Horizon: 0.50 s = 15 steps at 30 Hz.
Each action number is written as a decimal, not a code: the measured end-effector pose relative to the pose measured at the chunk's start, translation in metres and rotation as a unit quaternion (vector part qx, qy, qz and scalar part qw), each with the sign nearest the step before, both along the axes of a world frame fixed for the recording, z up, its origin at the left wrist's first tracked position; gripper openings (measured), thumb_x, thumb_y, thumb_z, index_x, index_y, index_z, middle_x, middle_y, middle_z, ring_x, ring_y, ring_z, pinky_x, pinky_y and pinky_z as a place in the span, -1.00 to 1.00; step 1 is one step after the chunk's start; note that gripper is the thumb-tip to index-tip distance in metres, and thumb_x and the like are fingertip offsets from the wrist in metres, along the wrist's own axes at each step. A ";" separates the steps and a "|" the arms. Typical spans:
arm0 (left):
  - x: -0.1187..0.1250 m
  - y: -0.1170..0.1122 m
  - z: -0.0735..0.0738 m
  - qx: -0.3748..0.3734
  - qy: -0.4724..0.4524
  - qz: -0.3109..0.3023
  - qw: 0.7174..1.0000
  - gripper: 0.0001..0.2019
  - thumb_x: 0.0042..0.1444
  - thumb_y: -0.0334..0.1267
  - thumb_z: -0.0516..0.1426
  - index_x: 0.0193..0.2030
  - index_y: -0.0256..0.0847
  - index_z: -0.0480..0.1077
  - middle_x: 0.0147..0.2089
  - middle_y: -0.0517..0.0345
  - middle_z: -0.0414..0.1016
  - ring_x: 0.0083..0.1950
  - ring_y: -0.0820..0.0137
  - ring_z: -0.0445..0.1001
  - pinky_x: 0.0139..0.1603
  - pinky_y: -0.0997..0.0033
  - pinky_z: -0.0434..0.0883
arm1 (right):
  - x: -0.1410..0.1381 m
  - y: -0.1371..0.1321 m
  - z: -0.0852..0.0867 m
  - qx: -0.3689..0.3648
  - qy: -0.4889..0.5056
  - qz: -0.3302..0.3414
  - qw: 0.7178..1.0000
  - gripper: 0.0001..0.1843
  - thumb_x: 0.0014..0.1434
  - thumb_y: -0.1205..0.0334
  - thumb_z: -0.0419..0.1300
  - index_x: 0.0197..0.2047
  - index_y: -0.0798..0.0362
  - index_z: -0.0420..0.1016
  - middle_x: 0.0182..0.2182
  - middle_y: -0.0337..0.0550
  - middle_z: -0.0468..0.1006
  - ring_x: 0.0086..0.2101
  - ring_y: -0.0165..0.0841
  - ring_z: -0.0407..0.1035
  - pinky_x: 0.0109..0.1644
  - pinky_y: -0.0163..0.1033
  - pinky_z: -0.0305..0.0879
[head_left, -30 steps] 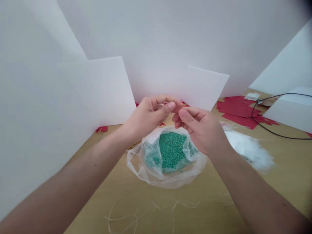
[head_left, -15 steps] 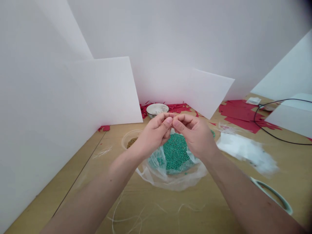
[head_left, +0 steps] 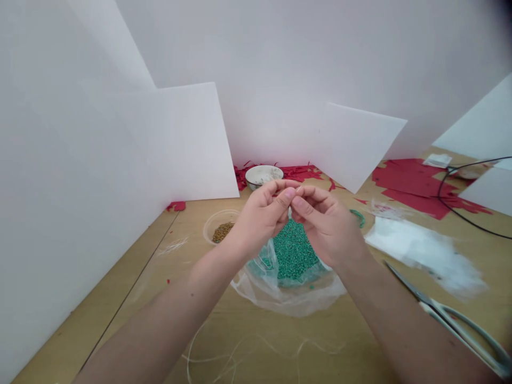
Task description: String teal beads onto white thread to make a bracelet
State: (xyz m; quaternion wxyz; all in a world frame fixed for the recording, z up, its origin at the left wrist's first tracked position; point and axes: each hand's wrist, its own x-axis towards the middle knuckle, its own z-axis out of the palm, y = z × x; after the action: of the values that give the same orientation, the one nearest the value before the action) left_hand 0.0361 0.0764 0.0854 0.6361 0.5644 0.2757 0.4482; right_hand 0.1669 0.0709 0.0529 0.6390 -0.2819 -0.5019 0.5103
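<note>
My left hand and my right hand meet fingertip to fingertip in the middle of the view. Thumb and index finger are pinched together on each. A tiny pale sliver shows between the tips, too small to name. Below and behind the hands lies an open clear plastic bag holding many small green beads. Left of it, partly behind my left wrist, is a clear round tub with gold-brown beads. Thin clear thread lies in loose loops on the table between my forearms.
Scissors lie beside my right forearm, partly covered. White plastic packets, red paper and a black cable are to the right. A white bowl stands at the back, near white boards. A green bead strand lies right.
The view has shifted slightly, so most things sit farther right or left edge differently, and more of the scissors shows. My fingertips stay pinched together, with small finger movement.
</note>
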 end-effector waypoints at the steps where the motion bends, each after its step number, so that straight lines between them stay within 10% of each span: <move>1: 0.002 -0.001 0.000 -0.004 -0.002 0.001 1.000 -0.80 0.24 -0.11 0.11 -0.11 -0.18 0.30 -0.67 0.48 -0.05 -0.67 0.60 -0.18 -0.68 0.60 -0.14 | 0.000 -0.001 0.000 -0.001 -0.003 0.000 1.000 -0.90 0.11 0.19 0.33 -0.32 -0.01 0.51 -0.45 -0.32 0.39 -0.46 -0.48 0.22 -0.35 -0.32 0.21; 11: -0.025 -0.002 -0.006 -0.029 0.098 -0.130 0.986 -0.72 0.27 -0.08 0.08 -0.27 -0.28 0.43 -0.61 0.40 -0.08 -0.62 0.61 -0.13 -0.63 0.59 -0.12 | 0.038 -0.009 0.037 0.027 0.078 -0.073 0.994 -0.88 0.22 0.24 0.16 -0.38 -0.04 0.40 -0.41 -0.24 0.42 -0.25 -0.35 0.39 -0.03 -0.12 0.31; 15: -0.050 0.005 -0.021 -0.148 -0.029 -0.094 0.984 -0.77 0.23 -0.21 0.14 -0.39 -0.32 0.40 -0.59 0.35 0.04 -0.62 0.66 0.04 -0.63 0.69 0.03 | 0.062 -0.009 0.049 0.025 0.155 -0.047 0.986 -0.77 0.13 0.41 0.21 -0.52 0.03 0.33 -0.59 -0.38 0.10 -0.52 -0.51 0.20 -0.10 -0.15 0.30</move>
State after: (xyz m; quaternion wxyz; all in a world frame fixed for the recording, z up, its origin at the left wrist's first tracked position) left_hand -0.0142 0.0818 0.0642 0.7594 0.4746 0.2660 0.3568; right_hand 0.2286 0.0622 0.1016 0.7393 -0.2063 -0.3957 0.5042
